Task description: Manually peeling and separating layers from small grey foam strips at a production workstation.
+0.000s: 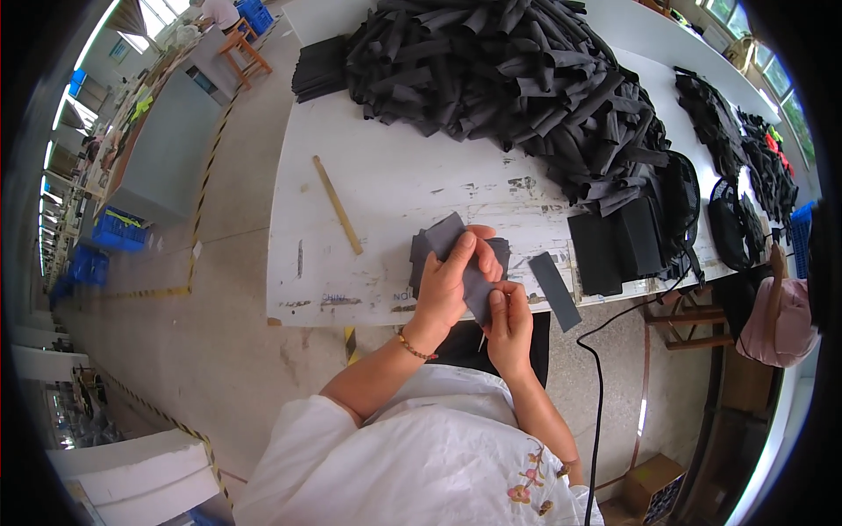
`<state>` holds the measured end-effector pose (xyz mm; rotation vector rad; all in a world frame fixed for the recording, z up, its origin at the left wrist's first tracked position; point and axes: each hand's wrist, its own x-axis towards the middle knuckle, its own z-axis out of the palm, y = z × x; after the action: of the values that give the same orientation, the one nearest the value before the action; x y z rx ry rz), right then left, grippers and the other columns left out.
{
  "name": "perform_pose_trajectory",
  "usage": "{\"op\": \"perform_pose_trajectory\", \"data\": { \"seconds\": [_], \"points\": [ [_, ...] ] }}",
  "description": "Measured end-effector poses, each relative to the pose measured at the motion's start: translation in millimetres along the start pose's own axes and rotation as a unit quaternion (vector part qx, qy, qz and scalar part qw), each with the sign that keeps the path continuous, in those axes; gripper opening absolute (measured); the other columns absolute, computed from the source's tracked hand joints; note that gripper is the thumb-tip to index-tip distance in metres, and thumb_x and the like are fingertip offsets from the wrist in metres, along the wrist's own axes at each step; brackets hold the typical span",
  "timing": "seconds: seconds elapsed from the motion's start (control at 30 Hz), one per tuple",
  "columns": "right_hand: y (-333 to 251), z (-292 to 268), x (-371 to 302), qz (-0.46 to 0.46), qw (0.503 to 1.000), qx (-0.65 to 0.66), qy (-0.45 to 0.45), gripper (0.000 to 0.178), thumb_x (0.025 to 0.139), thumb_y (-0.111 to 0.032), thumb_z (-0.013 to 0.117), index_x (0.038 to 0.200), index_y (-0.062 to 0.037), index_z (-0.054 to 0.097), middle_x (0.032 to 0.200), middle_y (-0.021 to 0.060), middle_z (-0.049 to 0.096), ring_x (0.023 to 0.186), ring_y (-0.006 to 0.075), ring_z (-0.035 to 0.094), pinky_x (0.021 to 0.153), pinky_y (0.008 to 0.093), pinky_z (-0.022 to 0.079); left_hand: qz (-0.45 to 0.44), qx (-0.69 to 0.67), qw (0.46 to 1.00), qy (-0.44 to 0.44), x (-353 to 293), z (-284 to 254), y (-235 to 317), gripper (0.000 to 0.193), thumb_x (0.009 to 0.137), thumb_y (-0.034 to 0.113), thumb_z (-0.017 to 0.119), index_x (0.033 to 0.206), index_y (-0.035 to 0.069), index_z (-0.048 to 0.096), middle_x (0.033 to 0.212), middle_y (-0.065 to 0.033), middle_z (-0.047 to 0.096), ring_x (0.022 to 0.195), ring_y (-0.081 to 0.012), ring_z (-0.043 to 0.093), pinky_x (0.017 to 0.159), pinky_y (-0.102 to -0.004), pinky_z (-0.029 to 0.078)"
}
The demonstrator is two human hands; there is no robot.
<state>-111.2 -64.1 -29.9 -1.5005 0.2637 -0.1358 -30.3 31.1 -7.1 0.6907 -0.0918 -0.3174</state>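
Between my two hands is a dark grey strip [478, 294] of fabric-like material, tilted over the near edge of the white table. My left hand [447, 279] is closed on its upper part, thumb on top. Lower down, my right hand [510, 326] pinches its near end. A thin pale tip shows just below the right fingers; I cannot make out what it is. Beneath the left hand lies a small stack of dark grey pieces [424, 254], partly hidden. One loose dark strip [554, 292] lies right of my hands, sticking out past the table edge.
A large heap of dark strips [491, 70] covers the far side of the white table [386, 175]. A wooden stick [338, 204] lies at left. Black stacked pieces [610, 250] and black bags [680, 206] stand right. A black cable [601, 377] hangs nearby. Another person [779, 320] sits far right.
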Motion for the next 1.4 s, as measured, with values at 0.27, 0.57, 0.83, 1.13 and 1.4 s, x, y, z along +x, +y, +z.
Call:
{"op": "perform_pose_trajectory", "data": {
  "seconds": [0.27, 0.57, 0.83, 1.13, 1.4],
  "points": [
    [4, -1, 0, 0.000, 1.000, 0.001, 0.002, 0.010, 0.103, -0.013, 0.046, 0.101, -0.0045, 0.052, 0.068, -0.0047, 0.047, 0.054, 0.0021, 0.037, 0.045, 0.0193, 0.030, 0.012, -0.019, 0.999, 0.022, -1, -5, -6, 0.028, 0.102, 0.025, 0.050, 0.109, -0.001, 0.057, 0.071, -0.0038, 0.055, 0.064, -0.0143, 0.051, 0.067, -0.0330, 0.047],
    [9, -16, 30, -0.238, 0.911, -0.337, 0.019, 0.010, 0.085, -0.005, 0.068, 0.094, -0.0038, 0.064, 0.081, 0.0134, 0.063, 0.068, 0.0332, 0.063, 0.058, 0.0370, 0.050, 0.070, 0.302, 0.933, 0.181, -29, -72, 16, 0.023, 0.085, 0.003, 0.071, 0.108, 0.001, 0.067, 0.093, -0.0062, 0.064, 0.082, -0.0154, 0.057, 0.083, -0.0287, 0.046],
    [21, -70, 39, -0.217, 0.827, -0.484, 0.189, 0.025, 0.081, -0.016, 0.072, 0.102, -0.0058, 0.063, 0.094, 0.0101, 0.061, 0.087, 0.0320, 0.058, 0.073, 0.0418, 0.048, 0.310, 0.640, 0.694, 0.111, 16, -38, 27, 0.012, 0.082, 0.002, 0.071, 0.094, 0.005, 0.069, 0.088, -0.0052, 0.063, 0.081, -0.0166, 0.056, 0.076, -0.0295, 0.045],
    [56, -102, -8, -0.185, 0.765, -0.617, 0.021, 0.053, 0.081, -0.020, 0.067, 0.131, -0.0065, 0.054, 0.130, 0.0046, 0.050, 0.107, 0.0268, 0.050, 0.088, 0.0406, 0.043, 0.314, 0.636, 0.661, -0.246, 215, 73, -111, 0.014, 0.082, 0.015, 0.071, 0.088, 0.003, 0.069, 0.083, -0.0101, 0.065, 0.076, -0.0265, 0.064, 0.070, -0.0339, 0.051],
    [46, -117, 13, -0.254, 0.813, -0.522, 0.052, 0.028, 0.078, -0.005, 0.063, 0.106, -0.0032, 0.067, 0.104, 0.0069, 0.064, 0.094, 0.0252, 0.057, 0.084, 0.0382, 0.045, 0.143, 0.782, 0.574, -0.198, 238, 57, -136, 0.020, 0.076, 0.019, 0.073, 0.093, 0.009, 0.072, 0.089, -0.0138, 0.071, 0.084, -0.0323, 0.068, 0.073, -0.0411, 0.055]
  ]
}}
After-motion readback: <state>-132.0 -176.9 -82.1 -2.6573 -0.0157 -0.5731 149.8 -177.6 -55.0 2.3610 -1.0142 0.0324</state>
